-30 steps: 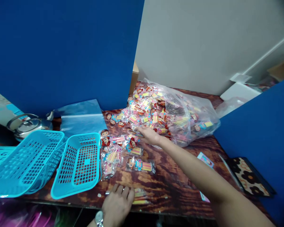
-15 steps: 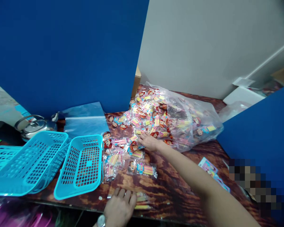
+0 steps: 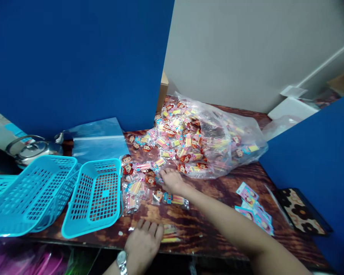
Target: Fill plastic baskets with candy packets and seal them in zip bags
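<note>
My left hand (image 3: pixel 145 241), with a silver wristwatch (image 3: pixel 121 259), lies near the table's front edge. Its bent fingers are closed over a clear packet (image 3: pixel 169 233) with yellow sticks, which pokes out on the right. My right hand (image 3: pixel 172 181) is among the small packets in the middle, fingers curled down; whatever lies under them is hidden. Just below it is a packet (image 3: pixel 177 199) with a cartoon-girl figure and striped sticks. A loose pile of similar packets (image 3: pixel 174 130) spills from a large clear plastic bag (image 3: pixel 237 133) behind.
Light-blue plastic baskets (image 3: pixel 114 215) stand on the left, with a metal kettle (image 3: pixel 36 149) behind them. A clear plastic sheet (image 3: pixel 99 143) lies by the blue panel (image 3: pixel 74 61). Printed cards (image 3: pixel 255 214) and a flower-patterned flat item (image 3: pixel 301 212) are on the right.
My right hand has drawn back slightly toward me from the pile, its fingers more curled. My left hand stays on its packet. The view has shifted, showing more cards on the right.
</note>
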Demonstrator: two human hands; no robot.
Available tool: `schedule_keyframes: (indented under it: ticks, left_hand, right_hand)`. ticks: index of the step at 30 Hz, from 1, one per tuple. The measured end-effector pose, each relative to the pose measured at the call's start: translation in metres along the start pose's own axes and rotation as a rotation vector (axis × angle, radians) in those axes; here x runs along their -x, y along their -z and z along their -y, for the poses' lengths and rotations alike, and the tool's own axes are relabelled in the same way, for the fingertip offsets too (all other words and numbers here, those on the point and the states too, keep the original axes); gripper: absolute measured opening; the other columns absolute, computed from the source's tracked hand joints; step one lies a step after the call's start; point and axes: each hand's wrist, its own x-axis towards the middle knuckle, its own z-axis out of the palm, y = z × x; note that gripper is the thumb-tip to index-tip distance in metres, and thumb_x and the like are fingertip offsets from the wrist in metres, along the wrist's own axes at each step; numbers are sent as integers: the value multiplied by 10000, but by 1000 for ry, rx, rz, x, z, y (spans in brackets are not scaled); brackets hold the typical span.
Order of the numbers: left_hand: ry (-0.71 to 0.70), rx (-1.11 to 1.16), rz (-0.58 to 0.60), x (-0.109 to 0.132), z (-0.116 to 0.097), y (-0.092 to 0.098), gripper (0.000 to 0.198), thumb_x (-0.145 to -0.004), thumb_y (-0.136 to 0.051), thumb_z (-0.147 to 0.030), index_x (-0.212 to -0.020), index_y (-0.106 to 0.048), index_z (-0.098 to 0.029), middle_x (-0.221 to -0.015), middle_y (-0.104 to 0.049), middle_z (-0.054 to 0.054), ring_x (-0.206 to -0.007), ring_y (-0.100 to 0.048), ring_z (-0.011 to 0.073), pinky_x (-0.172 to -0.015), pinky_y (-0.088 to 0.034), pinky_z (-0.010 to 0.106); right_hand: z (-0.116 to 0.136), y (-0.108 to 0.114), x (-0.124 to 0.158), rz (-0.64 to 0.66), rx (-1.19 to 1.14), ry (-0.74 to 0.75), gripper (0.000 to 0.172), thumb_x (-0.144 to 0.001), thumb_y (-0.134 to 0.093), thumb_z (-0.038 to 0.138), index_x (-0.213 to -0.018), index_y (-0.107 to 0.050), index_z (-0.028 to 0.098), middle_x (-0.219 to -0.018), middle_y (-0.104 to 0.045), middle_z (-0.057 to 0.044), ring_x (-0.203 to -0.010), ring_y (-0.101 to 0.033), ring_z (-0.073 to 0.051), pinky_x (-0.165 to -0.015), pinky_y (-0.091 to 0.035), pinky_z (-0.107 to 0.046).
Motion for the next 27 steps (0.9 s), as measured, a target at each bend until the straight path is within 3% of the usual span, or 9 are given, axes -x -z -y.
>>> schedule_keyframes:
  ticks: [3,6,8,11,14,17,20,24,27]
  left_hand:
    - [13,2,-6,2,0,4,365,-849,-463,-119,-1213,-476,-145,-918,-643,87,-810,-595,187,-796,-436,356]
    - [7,26,54,3,2,11,374,-842,-440,-123,-1215,-463,-122,-940,-637,99,-837,-585,190,-825,-427,359]
    - [9,54,107,2,3,17,313,-839,-433,-129,-1144,-502,-131,-930,-633,89,-844,-579,188,-842,-417,359]
    - [17,81,135,0,4,23,234,-842,-418,-116,-1044,-530,-152,-907,-627,68,-839,-572,184,-833,-410,355]
    - [19,65,108,-2,3,26,227,-852,-412,-103,-1040,-527,-157,-909,-619,61,-839,-566,185,-815,-407,355]
    - [5,20,77,-2,2,27,232,-857,-438,-111,-1061,-534,-163,-902,-611,53,-827,-560,196,-778,-418,354]
    - [2,-61,38,-1,1,26,292,-855,-458,-107,-1137,-519,-148,-903,-610,61,-821,-556,210,-736,-432,355]
    - [9,-147,-51,3,1,20,349,-846,-475,-93,-1194,-498,-101,-887,-622,81,-801,-555,214,-754,-440,386]
    - [8,-164,-153,7,-1,11,299,-828,-489,-83,-1118,-551,-115,-916,-630,92,-850,-560,235,-769,-440,404]
  right_hand:
    - [3,5,4,-25,10,-57,541,-731,-565,194,-1252,-419,178,-1051,-608,-145,-1005,-533,-301,-842,-383,-431]
    - [-14,27,15,-40,1,-97,465,-743,-588,298,-1182,-477,195,-1059,-610,-130,-1050,-499,-315,-855,-372,-426]
    - [-26,37,28,-15,-53,-67,392,-751,-592,397,-1084,-540,196,-1034,-613,-112,-1011,-518,-294,-830,-390,-381]
    - [-31,29,52,56,-144,67,465,-733,-610,474,-1091,-562,182,-1107,-581,-110,-1004,-529,-271,-838,-402,-348]
    - [-19,2,73,96,-95,75,541,-709,-640,480,-1128,-550,149,-1295,-459,-161,-1115,-474,-303,-918,-364,-386]
    - [-3,-16,83,117,-9,-33,574,-705,-655,453,-1169,-502,151,-1264,-476,-190,-1063,-510,-312,-895,-365,-429]
    - [3,-12,82,114,-11,-26,605,-727,-645,421,-1237,-438,171,-1090,-584,-158,-1012,-540,-304,-870,-366,-440]
    - [10,3,75,-33,-31,124,818,-733,-647,371,-1403,-214,190,-1141,-577,-153,-1160,-442,-324,-964,-272,-471]
    - [21,3,74,-75,14,227,679,-804,-572,308,-1396,-253,212,-1130,-587,-140,-1101,-479,-296,-994,-221,-485]
